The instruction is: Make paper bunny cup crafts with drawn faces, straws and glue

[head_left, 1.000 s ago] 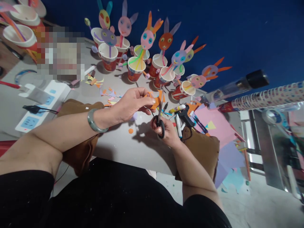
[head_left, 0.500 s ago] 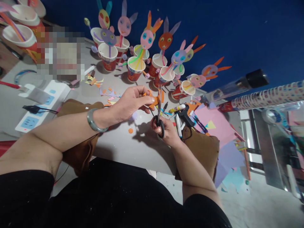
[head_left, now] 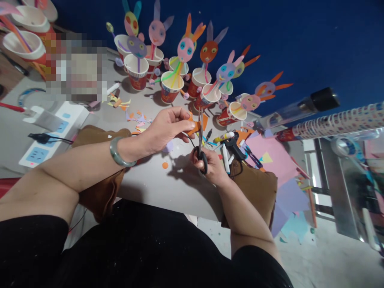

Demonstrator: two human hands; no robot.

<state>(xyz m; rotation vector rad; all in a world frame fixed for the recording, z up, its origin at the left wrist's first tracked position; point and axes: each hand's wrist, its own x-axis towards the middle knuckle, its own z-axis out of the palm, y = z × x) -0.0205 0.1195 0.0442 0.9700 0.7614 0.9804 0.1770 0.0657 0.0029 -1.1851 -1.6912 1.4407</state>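
My left hand [head_left: 168, 129] pinches a piece of orange paper [head_left: 195, 127] between thumb and fingers, above the grey table. My right hand [head_left: 211, 164] grips black-handled scissors [head_left: 201, 138], fingers through the loops, with the blades pointing away from me. The blades lie across the orange paper, and part of the paper shows on their right side. A small orange paper disc [head_left: 165, 165] rests on the table below my left hand. Near it is a pale purple disc [head_left: 168, 147], partly shaded by the hand.
Behind my hands stand several red paper cups [head_left: 171, 94] with paper rabbit heads. A glue gun [head_left: 235, 146], markers [head_left: 226, 158] and pink paper [head_left: 270, 154] lie to the right. Paper scraps [head_left: 136, 116] and a power strip [head_left: 54, 132] are on the left. A long cup stack [head_left: 336, 122] lies at right.
The orange paper has shifted slightly and turned a little against the scissor blades. My left fingers have moved slightly with it; the right hand stays almost in place.
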